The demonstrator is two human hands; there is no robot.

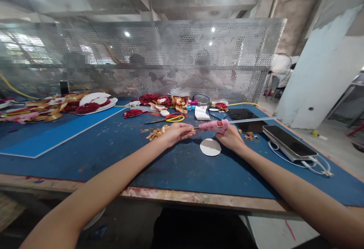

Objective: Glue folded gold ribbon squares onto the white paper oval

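Observation:
My right hand (231, 138) is wrapped around a pink hot glue gun (214, 126), whose clear glue stick sticks out behind toward the right. The gun's nozzle points left at my left hand (178, 133). Fingers and thumb of that hand pinch a small gold ribbon piece (194, 129) right at the nozzle tip; most of it is hidden. On the table between and below the hands lies a white disc (210, 147). Beside my left hand is a pile of gold ribbon pieces (157, 132).
Yellow-handled scissors (174, 118) lie beyond my left hand. Red and gold ribbon (179, 103) is heaped at the back, before a perforated metal screen (170, 59). A phone on a power bank (290, 142) with a white cable and a dark tablet (247, 120) lie right. A blue board (65, 131) lies left.

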